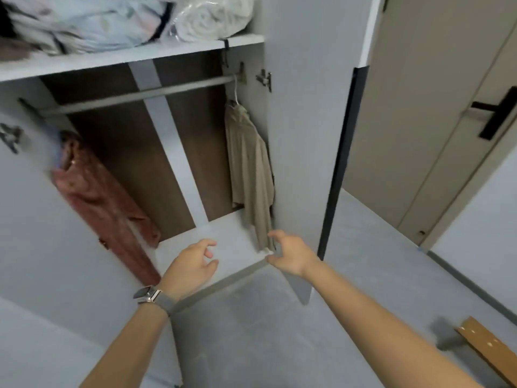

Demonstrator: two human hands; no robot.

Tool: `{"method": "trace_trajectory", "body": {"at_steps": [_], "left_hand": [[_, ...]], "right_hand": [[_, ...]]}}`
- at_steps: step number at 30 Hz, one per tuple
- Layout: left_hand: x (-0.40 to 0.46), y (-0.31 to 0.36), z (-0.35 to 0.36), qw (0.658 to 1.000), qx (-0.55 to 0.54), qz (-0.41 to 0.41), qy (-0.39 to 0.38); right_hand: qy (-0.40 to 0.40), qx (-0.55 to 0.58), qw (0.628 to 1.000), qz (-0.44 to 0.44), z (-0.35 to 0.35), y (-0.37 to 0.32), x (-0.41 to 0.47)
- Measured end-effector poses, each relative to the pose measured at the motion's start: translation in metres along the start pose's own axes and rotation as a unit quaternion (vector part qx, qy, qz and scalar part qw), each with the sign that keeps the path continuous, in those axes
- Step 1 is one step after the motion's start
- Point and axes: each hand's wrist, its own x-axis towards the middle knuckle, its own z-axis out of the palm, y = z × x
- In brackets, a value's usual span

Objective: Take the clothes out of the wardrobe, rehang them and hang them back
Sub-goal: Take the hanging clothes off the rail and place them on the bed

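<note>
Left hand (193, 264) and right hand (288, 254), lower centre: fingers loosely curled, holding nothing. Right fingertips just beside beige shirt (249, 169) hem. Shirt hangs on rail (134, 93), right end; reddish garment (103, 197) at left. Bedding (84, 21) on top shelf (126, 56).

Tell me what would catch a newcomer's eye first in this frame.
Two bare forearms reach toward an open wardrobe: the left hand, with a watch on its wrist, and the right hand, both with loosely spread fingers holding nothing. Just above the right hand, a beige shirt hangs from the rail at the wardrobe's right end, while a reddish garment slumps at the left. Bundled bedding fills the shelf above.
</note>
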Motion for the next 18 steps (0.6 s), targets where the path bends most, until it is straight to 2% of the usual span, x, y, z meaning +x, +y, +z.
{"method": "trace_trajectory", "body": {"at_steps": [6, 14, 18], "left_hand": [[0.050, -0.028, -0.005, 0.999, -0.034, -0.037, 0.013], [0.206, -0.029, 0.010, 0.999, -0.035, -0.029, -0.013], [0.271, -0.027, 0.007, 0.997, -0.050, -0.051, -0.020]], "right_hand": [[-0.003, 0.033, 0.999, -0.025, 0.002, -0.022, 0.082], [0.014, 0.060, 0.998, -0.030, -0.035, -0.001, 0.234], [-0.037, 0.016, 0.999, -0.031, -0.058, 0.004, 0.299]]}}
